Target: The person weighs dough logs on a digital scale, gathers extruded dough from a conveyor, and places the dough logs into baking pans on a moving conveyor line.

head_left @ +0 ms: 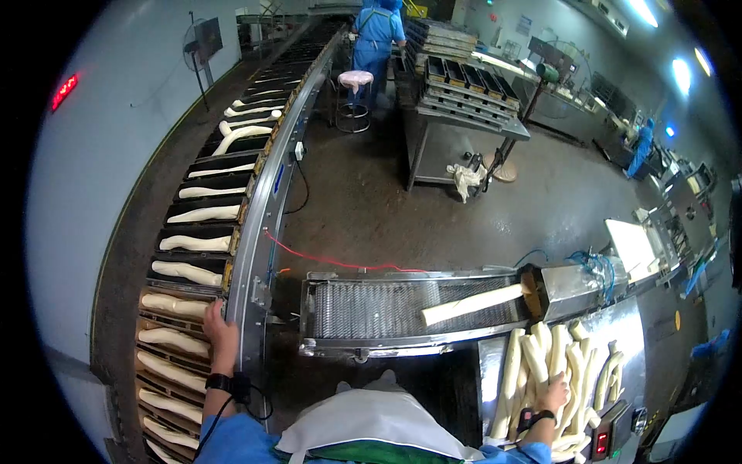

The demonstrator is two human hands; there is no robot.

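My left hand (221,334) rests at the right edge of the tan baking tins, its fingers apart by the end of a dough strip (176,305) lying in one of them. On the metal table to the right, my right hand (552,395) is closed around a pale dough strip (573,384) in a heap of several others. How far the fingers wrap under it is hidden. One more dough strip (473,305) lies on the mesh conveyor (371,309), its far end at a metal outlet.
The tin conveyor (267,182) runs away along the left wall, black tins (202,191) holding dough strips. A scale display (603,442) stands by my right arm. Ahead are a stool (355,80), stacked tins (468,85) on a table and a co-worker (376,39) in blue.
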